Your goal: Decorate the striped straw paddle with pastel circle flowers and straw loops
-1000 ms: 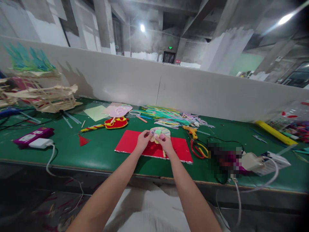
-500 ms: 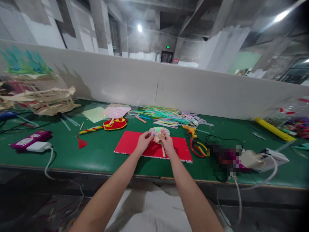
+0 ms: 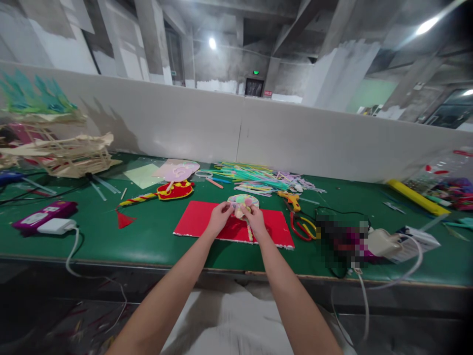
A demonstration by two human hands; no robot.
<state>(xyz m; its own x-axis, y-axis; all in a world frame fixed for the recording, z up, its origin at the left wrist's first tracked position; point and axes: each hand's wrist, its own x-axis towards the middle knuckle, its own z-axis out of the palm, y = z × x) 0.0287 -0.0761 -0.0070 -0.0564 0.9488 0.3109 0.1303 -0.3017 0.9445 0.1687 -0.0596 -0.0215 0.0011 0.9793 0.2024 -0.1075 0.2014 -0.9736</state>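
Observation:
A small pastel fan-shaped craft [image 3: 243, 199] with a short pale handle is over the red board [image 3: 194, 217] in the middle of the bench. My left hand [image 3: 220, 218] pinches its left side, thumb and fingers closed. On the opposite side my right hand [image 3: 256, 221] has its fingertips closed against the lower right part. Small round pastel pieces show between the thumbs; whether they are fixed on cannot be made out. The handle points toward me, beside my right hand.
Pipe cleaners [image 3: 251, 175] lie behind the board. To the left are a red fan [image 3: 175, 191] with tassel, paper sheets [image 3: 144, 175] and a purple power strip [image 3: 46, 217]. At right are an orange glue gun [image 3: 290, 201], pliers [image 3: 305, 228] and a yellow roll [image 3: 417, 197].
Both hands stay on the craft, with the fingers shifted slightly. The craft's round top now shows a little more plainly. The whole view has moved a touch.

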